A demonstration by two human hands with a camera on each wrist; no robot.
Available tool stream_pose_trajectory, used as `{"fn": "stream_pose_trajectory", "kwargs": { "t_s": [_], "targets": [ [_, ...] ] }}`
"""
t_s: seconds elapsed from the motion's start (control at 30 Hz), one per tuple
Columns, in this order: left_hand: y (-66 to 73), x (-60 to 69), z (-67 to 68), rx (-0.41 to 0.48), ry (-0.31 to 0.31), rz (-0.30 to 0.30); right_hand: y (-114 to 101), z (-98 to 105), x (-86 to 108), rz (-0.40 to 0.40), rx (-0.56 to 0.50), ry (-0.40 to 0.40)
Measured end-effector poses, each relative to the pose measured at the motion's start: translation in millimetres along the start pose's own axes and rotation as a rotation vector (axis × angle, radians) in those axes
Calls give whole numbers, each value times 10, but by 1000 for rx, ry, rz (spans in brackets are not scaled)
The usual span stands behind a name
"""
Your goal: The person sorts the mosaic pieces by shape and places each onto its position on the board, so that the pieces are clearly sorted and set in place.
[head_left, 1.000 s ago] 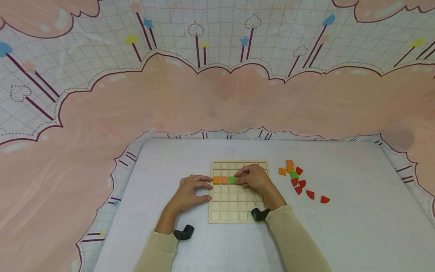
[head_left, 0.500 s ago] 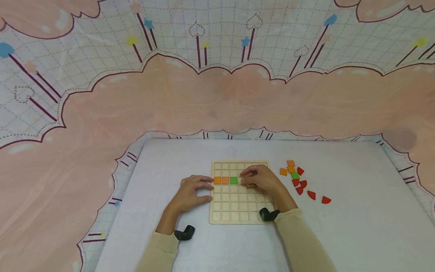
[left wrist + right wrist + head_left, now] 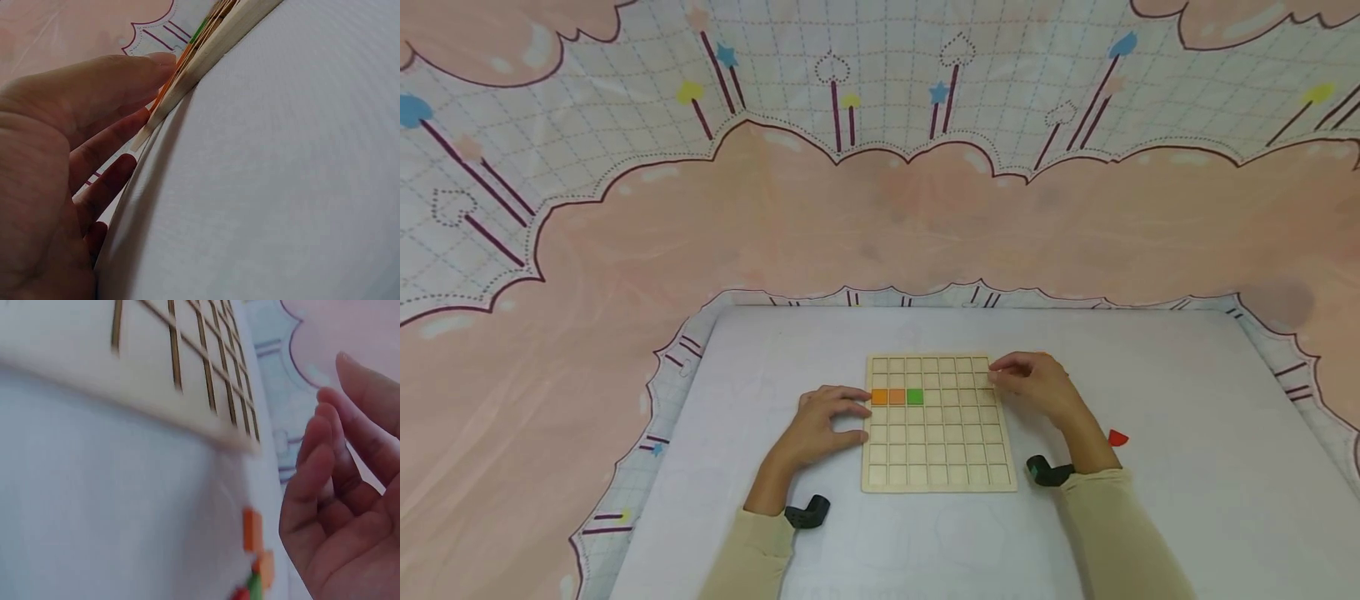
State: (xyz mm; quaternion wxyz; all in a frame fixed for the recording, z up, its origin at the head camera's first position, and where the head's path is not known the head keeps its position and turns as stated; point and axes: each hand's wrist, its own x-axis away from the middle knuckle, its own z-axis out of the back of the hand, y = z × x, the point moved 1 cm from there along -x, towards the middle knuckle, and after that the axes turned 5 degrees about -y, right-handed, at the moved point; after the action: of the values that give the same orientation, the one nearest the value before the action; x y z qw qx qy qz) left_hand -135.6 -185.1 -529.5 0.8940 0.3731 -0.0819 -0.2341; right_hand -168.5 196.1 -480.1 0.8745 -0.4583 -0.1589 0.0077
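Note:
A square wooden grid board (image 3: 940, 454) lies on the white table. In its third row from the back, at the left end, sit an orange square tile (image 3: 879, 397), a paler orange tile (image 3: 897, 397) and a green tile (image 3: 914, 397). My left hand (image 3: 823, 425) rests its fingertips and thumb along the board's left edge. Beyond the board's right edge hovers my right hand (image 3: 1041, 387), fingers bent loosely; the right wrist view shows nothing between them. Below it in that view are loose orange tiles (image 3: 252, 530), with green and red pieces partly cut off.
One red quarter-round piece (image 3: 1117, 437) lies on the table right of my right forearm. Most other loose pieces are hidden behind the right hand in the head view. A patterned cloth (image 3: 880, 217) hangs behind the table (image 3: 1210, 400).
My right hand has drawn away from the green tile and moved right, past the board's edge, over the loose pieces. The green tile stays in its cell. My left hand has not moved.

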Motion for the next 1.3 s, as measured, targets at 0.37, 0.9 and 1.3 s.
{"fn": "stream_pose_trajectory", "kwargs": {
  "t_s": [0.37, 0.9, 1.3],
  "targets": [
    [4, -7, -15, 2, 6, -19, 204, 403, 90, -60, 161, 89],
    [18, -19, -20, 6, 3, -27, 436, 491, -30, -139, 131, 21],
    [-3, 8, -4, -1, -3, -2, 434, 457, -117, -214, 146, 0]
  ]
}}
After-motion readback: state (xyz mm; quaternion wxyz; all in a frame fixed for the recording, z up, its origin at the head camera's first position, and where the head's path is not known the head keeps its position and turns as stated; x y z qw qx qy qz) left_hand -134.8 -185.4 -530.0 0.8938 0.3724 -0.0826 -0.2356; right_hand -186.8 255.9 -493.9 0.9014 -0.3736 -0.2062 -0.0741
